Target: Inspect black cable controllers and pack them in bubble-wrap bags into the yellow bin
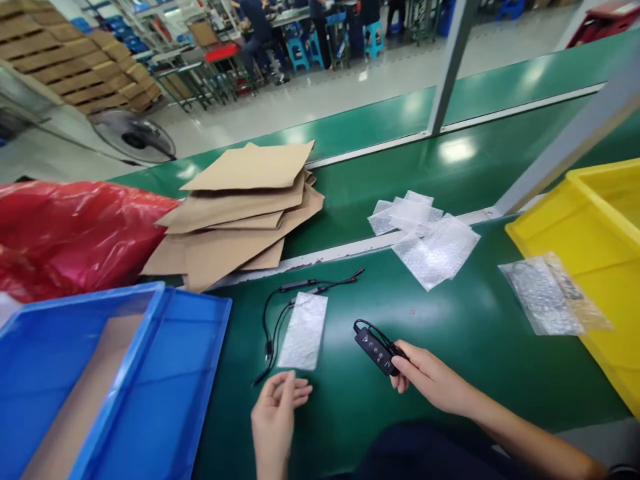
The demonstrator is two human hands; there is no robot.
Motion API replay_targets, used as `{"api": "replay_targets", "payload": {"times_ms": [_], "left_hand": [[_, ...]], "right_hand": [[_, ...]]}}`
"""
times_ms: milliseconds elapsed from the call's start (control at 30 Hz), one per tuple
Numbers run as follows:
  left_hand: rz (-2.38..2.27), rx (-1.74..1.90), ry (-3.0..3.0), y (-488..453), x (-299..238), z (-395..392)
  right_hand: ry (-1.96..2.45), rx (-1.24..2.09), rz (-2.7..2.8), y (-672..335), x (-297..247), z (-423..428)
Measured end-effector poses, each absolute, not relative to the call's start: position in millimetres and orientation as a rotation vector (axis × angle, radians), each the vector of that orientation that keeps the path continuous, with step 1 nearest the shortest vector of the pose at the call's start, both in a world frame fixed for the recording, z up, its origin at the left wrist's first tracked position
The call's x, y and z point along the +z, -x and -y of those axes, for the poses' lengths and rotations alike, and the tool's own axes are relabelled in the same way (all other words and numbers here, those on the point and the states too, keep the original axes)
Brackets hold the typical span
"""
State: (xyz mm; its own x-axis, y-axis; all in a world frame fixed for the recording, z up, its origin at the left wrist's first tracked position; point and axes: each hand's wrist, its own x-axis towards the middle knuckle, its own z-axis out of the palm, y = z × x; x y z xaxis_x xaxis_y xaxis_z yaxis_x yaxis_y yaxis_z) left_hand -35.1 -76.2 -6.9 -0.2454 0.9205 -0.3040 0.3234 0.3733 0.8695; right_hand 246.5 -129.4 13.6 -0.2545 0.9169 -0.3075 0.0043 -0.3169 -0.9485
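My right hand point(427, 378) grips a small black controller point(375, 345) with round buttons and a bundled cable, held just above the green table point(475, 320). My left hand point(277, 408) hovers near the table's front edge, fingers loosely apart and holding nothing. It is closest to a small bubble-wrap bag point(303, 331) lying flat on the table. A thin black cable point(305, 288) with connectors lies beside and partly under that bag.
Several bubble-wrap bags point(430, 240) lie at center right. A yellow bin point(595, 260) with a filled bag point(547, 295) on its rim stands right. Blue trays point(150, 380) sit at left, a red plastic bag point(70, 233) and cardboard sheets point(240, 207) behind. People work far off.
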Motion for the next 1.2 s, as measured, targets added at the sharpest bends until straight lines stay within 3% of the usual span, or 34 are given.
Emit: {"api": "replay_targets", "payload": {"times_ms": [167, 367, 533, 833, 1200], "left_hand": [[-1.895, 0.669, -1.86, 39.2, -6.3, 102.2], [-1.524, 0.342, -2.534, 40.4, -4.8, 73.6], [-1.578, 0.156, -2.332, 38.0, -1.2, 73.4], [-1.434, 0.462, -1.705, 17.5, 4.8, 84.9], [-1.353, 0.642, -1.905, -10.2, 20.2, 97.4]], "right_hand": [[1.293, 1.739, 1.422, -221.4, 17.4, 131.4], [1.371, 1.714, 1.613, -206.9, 17.8, 140.8], [1.406, 1.703, 1.616, -202.9, 12.6, 148.3], [1.585, 1.417, 1.986, -197.7, 6.3, 146.6], [1.688, 1.253, 2.1, -189.9, 11.7, 139.8]]}}
